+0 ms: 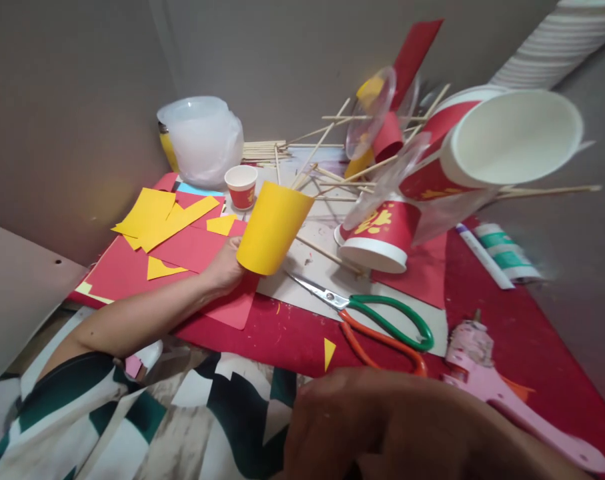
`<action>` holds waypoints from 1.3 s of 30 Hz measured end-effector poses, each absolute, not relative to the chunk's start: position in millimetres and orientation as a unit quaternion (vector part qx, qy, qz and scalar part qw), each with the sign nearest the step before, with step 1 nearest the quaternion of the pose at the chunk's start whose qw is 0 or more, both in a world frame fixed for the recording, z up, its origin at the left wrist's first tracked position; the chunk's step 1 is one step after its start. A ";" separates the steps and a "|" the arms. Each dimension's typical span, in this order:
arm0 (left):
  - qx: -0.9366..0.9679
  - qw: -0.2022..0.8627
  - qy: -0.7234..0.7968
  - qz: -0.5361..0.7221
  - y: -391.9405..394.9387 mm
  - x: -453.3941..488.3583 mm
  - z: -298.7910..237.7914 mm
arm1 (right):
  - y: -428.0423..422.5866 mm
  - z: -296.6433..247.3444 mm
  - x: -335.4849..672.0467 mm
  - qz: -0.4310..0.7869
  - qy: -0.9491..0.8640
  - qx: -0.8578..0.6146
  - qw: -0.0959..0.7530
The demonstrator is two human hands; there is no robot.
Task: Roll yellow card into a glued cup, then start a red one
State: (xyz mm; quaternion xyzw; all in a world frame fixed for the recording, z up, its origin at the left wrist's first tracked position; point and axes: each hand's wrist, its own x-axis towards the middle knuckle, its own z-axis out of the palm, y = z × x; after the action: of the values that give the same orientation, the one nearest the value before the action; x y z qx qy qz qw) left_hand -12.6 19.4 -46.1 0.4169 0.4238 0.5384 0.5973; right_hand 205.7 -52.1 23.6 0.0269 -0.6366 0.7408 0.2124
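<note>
My left hand is closed on a yellow paper cylinder, held tilted above the table; the cylinder hides most of the fingers. My right hand is large and blurred at the bottom, close to the camera, and its fingers cannot be made out. Scissors with one green and one orange handle lie slightly apart below the cylinder. To the right stands a built piece of red and white paper cups, thin wooden sticks and clear plastic parts.
Yellow paper pieces lie on red paper sheets at the left. A small paper cup and a translucent tub stand behind. A pink glue gun, a marker and a green-and-white roll lie at the right.
</note>
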 end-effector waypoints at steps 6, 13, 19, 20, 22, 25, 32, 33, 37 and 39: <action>0.450 0.590 0.440 0.506 14.1 -13.0 -33.0 | -37.1 7.6 201.7 0.725 -0.651 0.037 0.222; 0.481 0.560 0.410 0.535 15.0 -16.3 -45.3 | -35.9 7.3 196.2 0.716 -0.646 0.034 0.263; 0.523 0.495 0.422 0.550 9.1 -18.8 -43.5 | -37.1 14.6 190.6 0.667 -0.713 0.034 0.212; 0.531 0.475 0.425 0.557 8.3 -20.1 -44.0 | -36.5 15.2 189.1 0.658 -0.726 0.048 0.197; 0.556 0.429 0.427 0.569 7.5 -23.3 -44.8 | -35.1 14.5 186.4 0.637 -0.749 0.071 0.167; 0.610 0.368 0.415 0.566 8.1 -27.9 -43.1 | -33.7 8.2 184.1 0.606 -0.778 0.093 0.136; 0.757 0.195 0.302 0.546 16.0 -36.7 -37.9 | -38.7 -15.5 185.4 0.597 -0.764 0.105 0.222; 0.783 0.154 0.276 0.536 17.9 -38.0 -38.4 | -40.5 -14.4 188.0 0.604 -0.755 0.087 0.240; 0.830 0.004 0.228 0.509 24.6 -42.8 -40.8 | -45.8 2.2 203.7 0.609 -0.716 -0.024 0.339; 0.835 -0.058 0.227 0.499 26.6 -45.0 -39.9 | -45.4 8.7 210.8 0.595 -0.671 -0.070 0.437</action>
State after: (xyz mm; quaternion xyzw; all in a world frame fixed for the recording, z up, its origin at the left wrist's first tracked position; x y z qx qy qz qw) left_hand -45.0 26.6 -39.9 0.8345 0.2268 0.4988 -0.0577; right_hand 210.8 -45.4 8.7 -0.0705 -0.6706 0.5949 0.4374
